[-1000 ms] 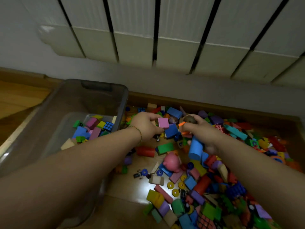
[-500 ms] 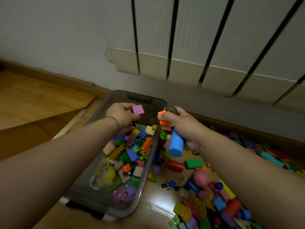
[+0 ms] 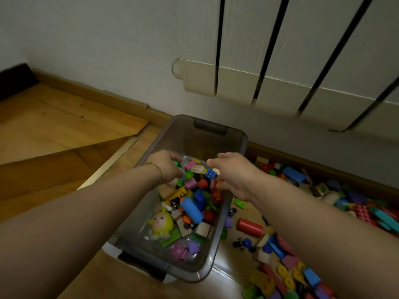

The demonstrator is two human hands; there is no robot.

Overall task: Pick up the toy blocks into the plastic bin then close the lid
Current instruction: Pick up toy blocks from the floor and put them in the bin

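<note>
Grey translucent plastic forms 1 storage bin (image 3: 194, 143), standing open-topped on the wooden floor (image 3: 64, 126). It has 2 dark latch handles, 1 at its far end and 1 at its near end.

Contents: a mixed heap of toy blocks (image 3: 191, 183) covers the bin's bottom, too many and too jumbled to count. Items that can be told apart in the heap:
- 1 blue cylinder (image 3: 191, 210), lying tilted on top at the bin's middle.
- 1 blue gridded cube (image 3: 211, 173) toward the bin's far end.
- 1 yellow doll-head toy (image 3: 160, 223) toward the bin's near end.

Hands: 2, both above the bin's far half.
- The left hand (image 3: 166, 167), with 1 thin bracelet (image 3: 158, 171) on the wrist, has its fingers bent down toward the heap. Whether they hold anything cannot be told.
- The right hand (image 3: 233, 175) is over the bin's right wall, thumb held wide of loosely bent fingers, with nothing seen in its grasp.

Right of the bin, loose blocks (image 3: 293, 174) are spread over the floor, among them 1 red cylinder (image 3: 249, 227) just beside the bin. Beyond the bin, 1 white radiator (image 3: 280, 61) hangs on the wall.
</note>
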